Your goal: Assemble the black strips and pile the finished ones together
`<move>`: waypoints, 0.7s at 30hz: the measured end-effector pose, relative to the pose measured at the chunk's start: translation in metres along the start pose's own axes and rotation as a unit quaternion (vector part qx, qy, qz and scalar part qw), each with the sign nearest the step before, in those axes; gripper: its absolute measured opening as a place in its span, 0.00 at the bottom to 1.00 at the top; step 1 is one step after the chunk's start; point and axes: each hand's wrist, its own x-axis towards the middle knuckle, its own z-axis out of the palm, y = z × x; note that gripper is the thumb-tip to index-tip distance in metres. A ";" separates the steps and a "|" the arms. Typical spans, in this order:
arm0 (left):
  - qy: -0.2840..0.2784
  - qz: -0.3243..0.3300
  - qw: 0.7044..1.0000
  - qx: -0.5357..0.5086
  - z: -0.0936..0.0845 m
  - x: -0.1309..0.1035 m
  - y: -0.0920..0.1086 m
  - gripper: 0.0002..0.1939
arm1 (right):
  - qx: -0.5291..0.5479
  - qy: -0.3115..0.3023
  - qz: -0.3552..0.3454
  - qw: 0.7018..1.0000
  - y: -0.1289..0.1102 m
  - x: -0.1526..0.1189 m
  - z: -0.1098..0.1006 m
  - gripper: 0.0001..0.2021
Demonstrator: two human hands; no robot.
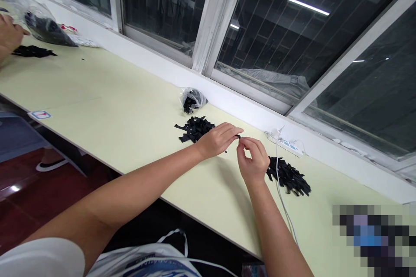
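My left hand [218,140] and my right hand [254,161] meet above the table, fingertips nearly touching. Between them is a small black piece [238,136], seemingly a short fabric strip; only a bit of it shows. My right thumb and index finger pinch at it, and the left fingers are pressed together on its other side. Just beyond the left hand lies a loose pile of short black strips [195,129]. To the right of my right hand is another, longer pile of black strips [289,176]. A tiny dark ring [225,152] lies below my left hand.
An opened clear bag [192,100] of black pieces stands near the wall. A white cable [282,199] crosses the right pile from a power strip [285,143]. At far left, another person's hand [10,37] is beside black strips [34,51] and a bag [47,30].
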 end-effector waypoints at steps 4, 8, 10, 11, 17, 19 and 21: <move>0.001 -0.023 1.000 -0.011 0.001 -0.002 -0.003 0.13 | 0.026 -0.018 0.054 0.998 -0.005 0.003 0.000 0.05; 0.004 -0.052 0.998 -0.018 0.003 -0.004 -0.009 0.11 | 0.063 -0.028 0.127 0.990 -0.006 0.004 0.002 0.06; 0.005 -0.063 0.998 -0.019 0.005 -0.006 -0.012 0.11 | 0.078 -0.040 0.150 0.985 -0.004 0.002 0.004 0.06; 0.007 -0.069 0.997 -0.021 0.006 -0.007 -0.014 0.10 | 0.085 -0.047 0.162 0.982 -0.002 0.000 0.006 0.07; -0.012 -0.077 0.997 -0.021 0.007 -0.012 -0.026 0.10 | 0.125 -0.100 0.285 0.945 0.020 -0.018 0.019 0.14; -0.027 -0.068 0.997 -0.012 0.006 -0.013 -0.029 0.11 | 0.108 -0.164 0.290 0.937 0.032 -0.027 0.024 0.17; -0.040 -0.061 0.997 -0.004 0.004 -0.014 -0.030 0.11 | 0.071 -0.235 0.269 0.931 0.043 -0.037 0.029 0.14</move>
